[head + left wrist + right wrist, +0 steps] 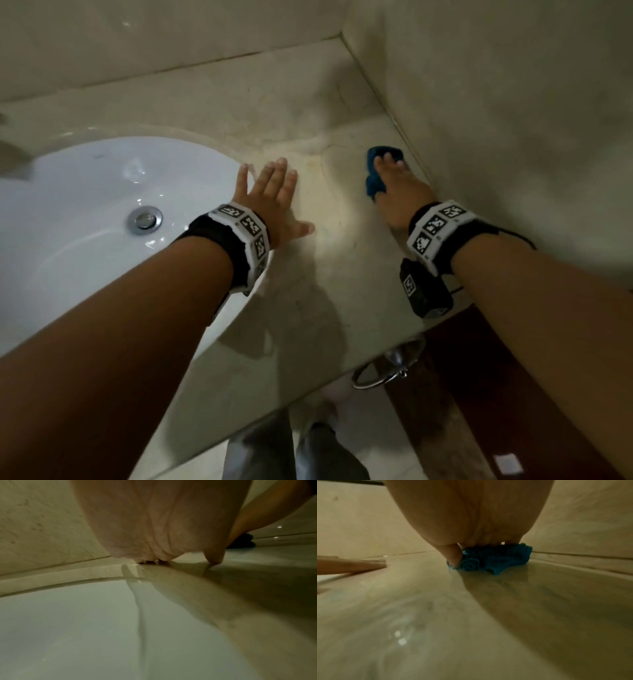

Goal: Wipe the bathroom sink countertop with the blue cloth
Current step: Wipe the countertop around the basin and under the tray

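Observation:
The blue cloth (374, 181) lies bunched on the beige marble countertop (325, 274), close to the right wall. My right hand (392, 171) lies on top of it with the fingers stretched forward, pressing it down. In the right wrist view the thumb (453, 555) touches the left edge of the cloth (496, 559). My left hand (270, 195) rests flat on the countertop beside the sink rim, fingers spread and holding nothing. Its palm (154, 527) fills the left wrist view, where the cloth (245, 540) shows dark at the far right.
A white sink (85, 205) with a chrome drain (145, 219) sits to the left. Marble walls close the back and the right side (513, 102). A chrome towel ring (373, 377) hangs below the counter's front edge. Bare counter lies between my hands.

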Action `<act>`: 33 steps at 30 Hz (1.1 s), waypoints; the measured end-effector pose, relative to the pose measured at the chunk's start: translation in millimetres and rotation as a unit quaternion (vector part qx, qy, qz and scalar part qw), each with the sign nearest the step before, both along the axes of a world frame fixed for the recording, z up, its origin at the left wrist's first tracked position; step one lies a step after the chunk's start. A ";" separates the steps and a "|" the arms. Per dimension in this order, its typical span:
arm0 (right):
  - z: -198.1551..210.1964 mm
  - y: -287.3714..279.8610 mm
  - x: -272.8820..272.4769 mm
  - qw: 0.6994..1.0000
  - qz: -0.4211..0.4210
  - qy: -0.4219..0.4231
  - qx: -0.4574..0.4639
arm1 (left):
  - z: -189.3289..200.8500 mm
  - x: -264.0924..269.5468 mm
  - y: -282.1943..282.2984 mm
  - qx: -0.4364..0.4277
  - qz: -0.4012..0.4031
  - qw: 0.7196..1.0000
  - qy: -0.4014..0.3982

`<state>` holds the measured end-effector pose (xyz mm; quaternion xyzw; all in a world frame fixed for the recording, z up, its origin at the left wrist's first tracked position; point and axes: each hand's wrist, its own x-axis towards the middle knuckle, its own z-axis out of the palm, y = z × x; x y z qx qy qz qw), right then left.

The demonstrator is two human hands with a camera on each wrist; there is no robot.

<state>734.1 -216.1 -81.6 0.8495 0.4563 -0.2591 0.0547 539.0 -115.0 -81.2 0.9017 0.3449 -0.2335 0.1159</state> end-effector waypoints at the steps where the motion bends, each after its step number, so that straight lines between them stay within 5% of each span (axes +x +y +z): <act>1: -0.1 -4.6 3.8 1.000 -0.015 -0.005 0.000 | -2.8 0.9 -9.2 -0.002 -0.006 1.000 -0.004; 7: 4.7 -41.7 -3.6 0.999 -0.045 -0.008 -0.023 | -13.7 6.7 -45.1 -0.027 -0.011 0.999 -0.022; 16: -1.1 -53.3 -46.1 0.994 0.110 0.021 -0.003 | -18.9 9.3 -43.2 -0.018 0.010 0.999 -0.031; 21: 1.7 -48.5 7.2 0.999 -0.016 0.008 -0.028 | -14.2 10.5 -42.7 -0.021 0.008 1.000 -0.003; 25: -0.9 -54.4 4.0 0.999 -0.041 -0.014 -0.018 | -11.9 10.1 -46.4 -0.025 0.018 1.000 -0.003; 33: -3.8 -95.7 -34.2 0.997 0.079 0.025 0.004 | -2.0 10.7 -52.4 -0.027 0.029 0.999 0.028</act>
